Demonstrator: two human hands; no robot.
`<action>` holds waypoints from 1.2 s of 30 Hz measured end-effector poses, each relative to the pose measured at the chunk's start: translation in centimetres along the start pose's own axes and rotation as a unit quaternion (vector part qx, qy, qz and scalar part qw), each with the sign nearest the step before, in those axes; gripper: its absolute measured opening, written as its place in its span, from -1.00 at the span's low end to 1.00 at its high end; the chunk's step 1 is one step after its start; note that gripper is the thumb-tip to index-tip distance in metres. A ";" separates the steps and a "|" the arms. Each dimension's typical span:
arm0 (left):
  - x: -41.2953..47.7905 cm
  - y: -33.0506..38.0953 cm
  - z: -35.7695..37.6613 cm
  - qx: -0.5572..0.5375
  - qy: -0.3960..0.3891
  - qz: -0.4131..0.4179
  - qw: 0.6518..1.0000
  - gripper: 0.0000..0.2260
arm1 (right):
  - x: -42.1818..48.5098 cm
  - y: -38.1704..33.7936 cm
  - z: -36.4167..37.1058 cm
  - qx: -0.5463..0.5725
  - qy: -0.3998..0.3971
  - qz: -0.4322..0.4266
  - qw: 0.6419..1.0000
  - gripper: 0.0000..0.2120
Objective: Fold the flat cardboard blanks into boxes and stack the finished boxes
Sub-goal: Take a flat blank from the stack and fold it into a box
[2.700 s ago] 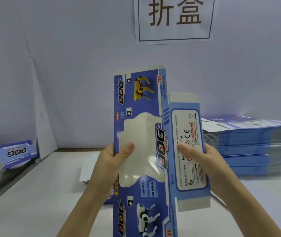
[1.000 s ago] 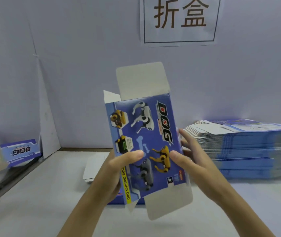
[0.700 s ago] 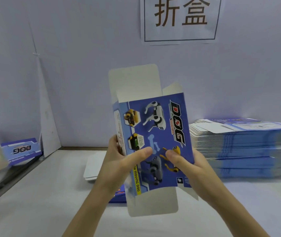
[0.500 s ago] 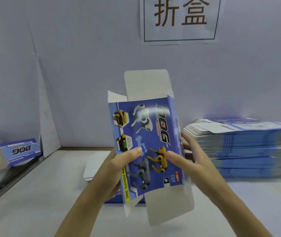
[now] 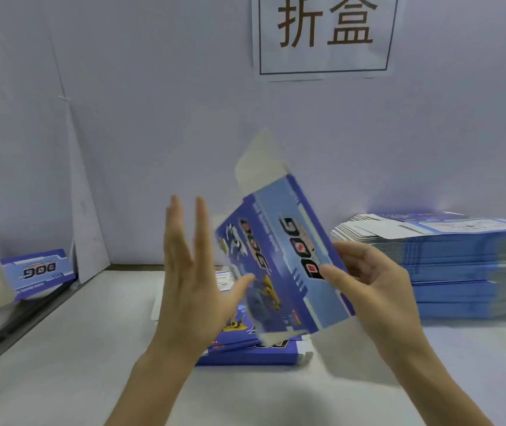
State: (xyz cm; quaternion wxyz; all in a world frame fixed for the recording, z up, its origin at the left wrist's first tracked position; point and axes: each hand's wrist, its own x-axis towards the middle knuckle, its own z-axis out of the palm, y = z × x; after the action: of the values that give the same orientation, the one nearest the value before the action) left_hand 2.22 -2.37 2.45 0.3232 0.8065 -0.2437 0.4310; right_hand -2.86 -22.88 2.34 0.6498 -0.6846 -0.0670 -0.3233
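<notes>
Since half a second ago the left hand (image 5: pixel 190 281) has let go of the box (image 5: pixel 279 262) and opened, and the box has swung from near upright to a slant, its upper end leaning away to the right. The grip is now the right hand (image 5: pixel 371 284) alone: its thumb presses on the pale blue side panel by the big "DOG" lettering, and its fingers curl round behind the far edge, so it grasps the box in the air above the table (image 5: pixel 61 364).

Left of that grip, the left hand stands palm toward the box with straight, spread fingers and holds nothing. Its thumb reaches to the picture panel, but motion blur makes it hard to say whether the tip touches the card or stops just short.

Up and away from the grip, the plain white top flap (image 5: pixel 261 161) stands open above the box's upper end. Below the grip, a white bottom flap hangs loose at the lower end.

Directly under the grip, a few flat blanks (image 5: pixel 245 353) lie on the table, printed side up. Right of the grip and behind the right hand, a tall stack of blanks (image 5: pixel 460 265) sits on the table. Far to the left of the grip, a folded box (image 5: pixel 38 272) lies at the table's edge, its "DOG" print upside down. High above the grip, a paper sign (image 5: pixel 325 35) with two large characters hangs on the wall.
</notes>
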 end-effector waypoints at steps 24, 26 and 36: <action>0.5 2.3 -1.3 -0.542 -0.200 -0.340 0.742 -0.25 | -0.4 -1.1 0.5 0.093 -0.186 0.023 0.978 -0.64; 0.6 2.0 -1.8 -0.564 -0.263 -0.304 0.722 -0.18 | -0.5 -1.0 0.7 0.094 -0.191 0.018 0.977 -0.62; 0.8 1.8 -1.4 -0.489 -0.168 -0.337 0.787 -0.14 | -0.2 -0.8 0.0 0.142 -0.140 0.063 0.978 -0.49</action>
State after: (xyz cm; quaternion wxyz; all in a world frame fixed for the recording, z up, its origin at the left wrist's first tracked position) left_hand 0.64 -2.59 4.26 0.7527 0.6314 -0.1848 -0.0241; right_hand -3.44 -22.66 2.95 0.7437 -0.6267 -0.1592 -0.1700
